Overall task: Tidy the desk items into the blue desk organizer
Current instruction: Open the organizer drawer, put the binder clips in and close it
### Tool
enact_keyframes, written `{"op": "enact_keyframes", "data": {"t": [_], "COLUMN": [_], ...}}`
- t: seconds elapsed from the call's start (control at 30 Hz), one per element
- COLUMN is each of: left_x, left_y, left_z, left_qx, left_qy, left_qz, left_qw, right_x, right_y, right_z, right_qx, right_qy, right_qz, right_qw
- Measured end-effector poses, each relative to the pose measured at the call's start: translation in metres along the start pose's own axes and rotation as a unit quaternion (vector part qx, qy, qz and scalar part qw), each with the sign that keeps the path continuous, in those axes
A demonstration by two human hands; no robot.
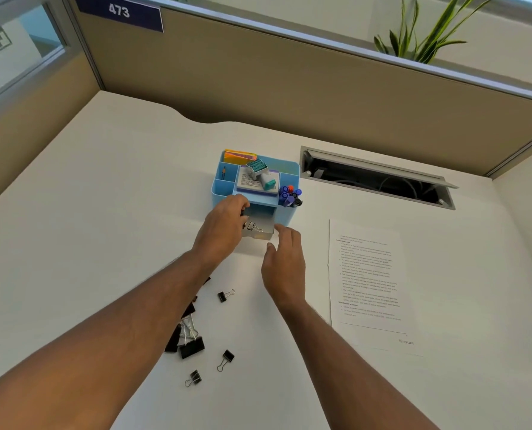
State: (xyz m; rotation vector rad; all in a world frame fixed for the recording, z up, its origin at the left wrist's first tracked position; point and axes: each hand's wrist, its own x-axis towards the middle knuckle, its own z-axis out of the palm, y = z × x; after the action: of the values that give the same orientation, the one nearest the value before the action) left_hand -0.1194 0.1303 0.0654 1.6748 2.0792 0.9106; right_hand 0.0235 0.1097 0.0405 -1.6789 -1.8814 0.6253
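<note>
Midway through: left hand [224, 223] pinches a clip [253, 226] over the open drawer [260, 232] of the organizer [286, 212] — right hand [284, 265], fingers loosely spread, touches the drawer front. Pens [290, 196], stamp [260, 173] stowed; several clips [191, 347] remain near — paper [367, 280] right.

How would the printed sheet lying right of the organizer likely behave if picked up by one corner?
The printed sheet looks like one thin page lying flat, so it would probably flop and bend. Probably very light, and it may slide on the smooth desk.
</note>
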Motion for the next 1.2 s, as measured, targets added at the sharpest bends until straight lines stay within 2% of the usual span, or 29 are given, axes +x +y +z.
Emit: {"op": "enact_keyframes", "data": {"t": [0.07, 0.17, 0.27, 0.4, 0.5, 0.57, 0.67, 0.8, 0.9, 0.97, 1.1, 1.2], "left_x": [0.0, -0.003, -0.008, -0.021, -0.039, -0.052, -0.071, -0.093, -0.106, -0.113, -0.12, -0.123], "left_y": [0.0, -0.003, -0.01, -0.023, -0.036, -0.049, -0.07, -0.098, -0.115, -0.12, -0.128, -0.129], "left_z": [-0.001, -0.005, -0.008, -0.014, -0.021, -0.027, -0.038, -0.052, -0.058, -0.058, -0.053, -0.047], "left_qx": [-0.005, -0.019, -0.023, -0.011, -0.01, -0.029, -0.058, -0.059, -0.044, -0.025, 0.001, 0.018], "left_qy": [0.001, 0.005, 0.004, 0.028, 0.025, -0.02, -0.108, -0.181, -0.226, -0.257, -0.28, -0.271], "left_qz": [0.004, 0.026, 0.056, 0.104, 0.107, 0.101, 0.054, 0.014, 0.011, 0.025, 0.023, 0.027], "left_qw": [1.0, 0.999, 0.998, 0.994, 0.994, 0.994, 0.991, 0.982, 0.973, 0.966, 0.96, 0.962], "right_x": [-0.005, -0.017, -0.031, -0.045, -0.053, -0.057, -0.059, -0.06, -0.064, -0.066, -0.052, -0.03], "right_y": [0.002, 0.005, 0.011, 0.019, 0.026, 0.03, 0.034, 0.031, 0.032, 0.031, 0.016, -0.005], "right_z": [-0.001, 0.0, 0.007, 0.02, 0.028, 0.033, 0.036, 0.037, 0.038, 0.037, 0.029, 0.015], "right_qx": [-0.017, -0.032, -0.046, -0.08, -0.119, -0.14, -0.168, -0.184, -0.191, -0.179, -0.128, -0.09], "right_qy": [0.022, 0.038, -0.044, -0.175, -0.203, -0.203, -0.189, -0.177, -0.165, -0.149, -0.052, 0.043], "right_qz": [-0.023, -0.118, -0.215, -0.316, -0.354, -0.37, -0.377, -0.369, -0.36, -0.33, -0.256, -0.217], "right_qw": [0.999, 0.992, 0.975, 0.929, 0.905, 0.896, 0.891, 0.894, 0.898, 0.915, 0.957, 0.971]}}
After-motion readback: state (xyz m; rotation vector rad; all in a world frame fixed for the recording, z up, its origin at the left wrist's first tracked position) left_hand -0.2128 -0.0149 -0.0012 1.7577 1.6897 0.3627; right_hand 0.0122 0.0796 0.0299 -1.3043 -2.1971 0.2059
